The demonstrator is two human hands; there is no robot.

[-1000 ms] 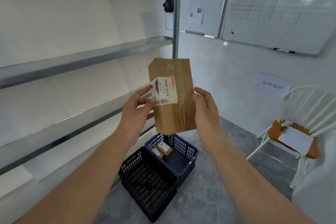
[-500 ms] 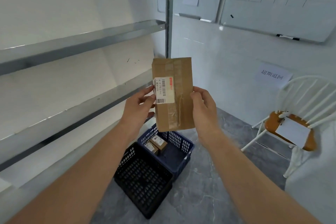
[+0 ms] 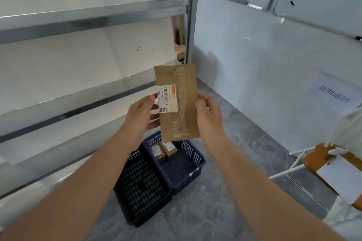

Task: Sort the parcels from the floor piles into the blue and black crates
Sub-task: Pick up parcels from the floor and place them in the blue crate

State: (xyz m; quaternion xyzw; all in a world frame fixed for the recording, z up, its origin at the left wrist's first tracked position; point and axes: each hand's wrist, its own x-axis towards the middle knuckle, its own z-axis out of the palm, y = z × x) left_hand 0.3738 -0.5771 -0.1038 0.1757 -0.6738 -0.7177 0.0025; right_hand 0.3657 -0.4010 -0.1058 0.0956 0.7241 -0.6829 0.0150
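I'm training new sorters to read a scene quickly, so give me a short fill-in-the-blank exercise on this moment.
1. The brown parcel is held upright by ____ hands, the left hand and the right hand.
2. The two small boxes lie in the ____ crate.
3. The black crate holds ____ parcels.
4. The barcode label sits near the parcel's ____ edge.

Missing words: both; blue; no; left
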